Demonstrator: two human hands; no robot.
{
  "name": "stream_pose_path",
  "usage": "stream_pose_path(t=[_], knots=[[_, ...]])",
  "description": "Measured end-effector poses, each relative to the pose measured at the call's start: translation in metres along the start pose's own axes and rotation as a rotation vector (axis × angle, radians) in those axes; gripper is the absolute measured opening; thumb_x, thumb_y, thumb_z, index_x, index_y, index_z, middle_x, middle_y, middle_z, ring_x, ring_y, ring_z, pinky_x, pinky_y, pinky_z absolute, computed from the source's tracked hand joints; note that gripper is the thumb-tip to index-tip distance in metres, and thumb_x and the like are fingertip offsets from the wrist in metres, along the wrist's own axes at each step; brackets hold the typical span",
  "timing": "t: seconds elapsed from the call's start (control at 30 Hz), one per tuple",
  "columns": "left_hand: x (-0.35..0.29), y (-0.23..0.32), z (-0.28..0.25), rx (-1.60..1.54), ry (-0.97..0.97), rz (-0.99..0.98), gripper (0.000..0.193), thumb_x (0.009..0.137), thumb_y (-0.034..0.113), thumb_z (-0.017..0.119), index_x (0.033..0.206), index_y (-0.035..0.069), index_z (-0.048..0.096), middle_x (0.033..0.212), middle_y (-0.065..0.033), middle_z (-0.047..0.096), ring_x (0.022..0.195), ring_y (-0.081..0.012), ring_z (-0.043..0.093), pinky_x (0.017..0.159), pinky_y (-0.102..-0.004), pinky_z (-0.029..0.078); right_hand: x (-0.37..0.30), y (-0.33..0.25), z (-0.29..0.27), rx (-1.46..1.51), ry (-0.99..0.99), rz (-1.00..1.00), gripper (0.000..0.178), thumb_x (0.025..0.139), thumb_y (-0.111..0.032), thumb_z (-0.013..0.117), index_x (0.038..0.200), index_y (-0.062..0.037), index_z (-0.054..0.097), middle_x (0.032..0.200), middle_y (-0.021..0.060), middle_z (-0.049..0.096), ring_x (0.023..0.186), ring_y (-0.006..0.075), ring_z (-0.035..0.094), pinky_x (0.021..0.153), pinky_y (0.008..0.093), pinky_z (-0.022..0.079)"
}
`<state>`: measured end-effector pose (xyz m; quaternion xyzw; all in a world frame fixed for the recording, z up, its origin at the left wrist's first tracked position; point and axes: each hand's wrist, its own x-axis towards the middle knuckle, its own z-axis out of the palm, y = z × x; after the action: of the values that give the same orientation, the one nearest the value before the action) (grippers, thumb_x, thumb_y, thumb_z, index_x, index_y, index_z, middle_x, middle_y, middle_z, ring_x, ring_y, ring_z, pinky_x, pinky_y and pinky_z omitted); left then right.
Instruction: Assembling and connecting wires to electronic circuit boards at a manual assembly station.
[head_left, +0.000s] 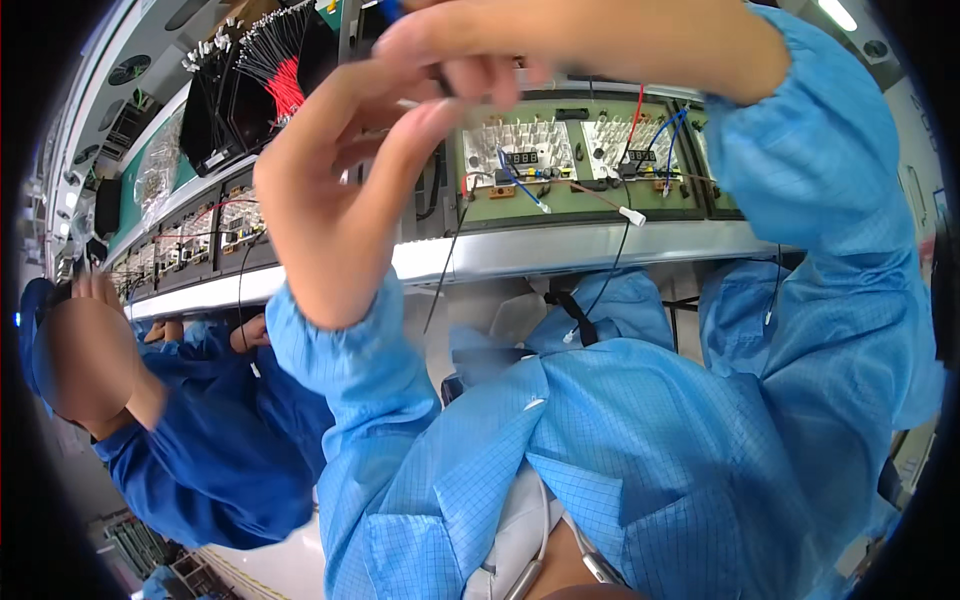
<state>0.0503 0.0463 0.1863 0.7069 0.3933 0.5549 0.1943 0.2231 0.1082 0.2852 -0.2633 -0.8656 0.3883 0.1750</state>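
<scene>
My left hand [335, 180] and my right hand [480, 50] are raised close together over the bench, both smeared by motion. The left thumb and fingers are curled in toward the right fingertips. A small dark piece shows between the fingers, too blurred to name. My right hand reaches in from the right with its fingers bent and pressed together. A bit of blue [392, 10] shows above the right fingers, at the top edge. Behind and below the hands lie a circuit board [520, 150] and a second circuit board [632, 150], with loose red, blue and brown wires.
A white connector [631, 215] hangs over the bench's metal front edge [560, 243]. Bundled red and black wires [285, 85] stand in black holders at the far left. More boards [205, 235] run leftward, where a person in dark blue [220, 440] sits.
</scene>
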Motion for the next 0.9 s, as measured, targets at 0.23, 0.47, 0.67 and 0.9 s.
stream_pose_path(t=[0.23, 0.47, 0.67, 0.9], knots=[[0.001, -0.025, 0.002, -0.245, -0.117, -0.207, 0.017, 0.089, 0.01, 0.061, 0.098, -0.004, 0.067, 0.081, -0.0069, 0.068, 0.072, -0.0096, 0.063, 0.063, -0.0209, 0.051, 0.008, 0.028, 0.014, -0.115, -0.02, -0.187, 0.028, 0.087, -0.015, 0.06, 0.069, 0.0034, 0.049, 0.057, 0.0133, 0.057, 0.054, 0.0209, 0.059, 0.052, 0.0321, 0.043], [0.006, -0.04, 0.001, -0.244, -0.225, -0.248, 0.021, 0.091, 0.014, 0.059, 0.101, -0.004, 0.066, 0.083, -0.0072, 0.068, 0.074, -0.0093, 0.064, 0.061, -0.0205, 0.051, 0.009, 0.038, 0.017, -0.248, 0.018, -0.212, 0.025, 0.088, -0.011, 0.056, 0.069, 0.0035, 0.049, 0.057, 0.0115, 0.058, 0.055, 0.0179, 0.062, 0.052, 0.0302, 0.045], [0.017, -0.044, 0.003, -0.282, -0.236, -0.261, 0.02, 0.091, 0.017, 0.06, 0.091, -0.002, 0.068, 0.08, -0.006, 0.068, 0.07, -0.009, 0.063, 0.06, -0.02, 0.05, -0.005, 0.028, 0.012, 0.025, 0.068, 0.076, 0.02, 0.092, -0.009, 0.053, 0.076, 0.0027, 0.051, 0.064, 0.0088, 0.063, 0.054, 0.0112, 0.062, 0.048, 0.0239, 0.048], [0.017, -0.045, 0.003, -0.367, -0.071, -0.161, 0.021, 0.091, 0.013, 0.059, 0.087, -0.006, 0.065, 0.085, -0.0121, 0.068, 0.07, -0.013, 0.065, 0.063, -0.0227, 0.052, -0.031, 0.036, 0.019, 0.162, 0.212, 0.028, 0.016, 0.093, -0.009, 0.053, 0.081, 0.0011, 0.049, 0.065, 0.0064, 0.061, 0.057, 0.0083, 0.058, 0.052, 0.0216, 0.048]])
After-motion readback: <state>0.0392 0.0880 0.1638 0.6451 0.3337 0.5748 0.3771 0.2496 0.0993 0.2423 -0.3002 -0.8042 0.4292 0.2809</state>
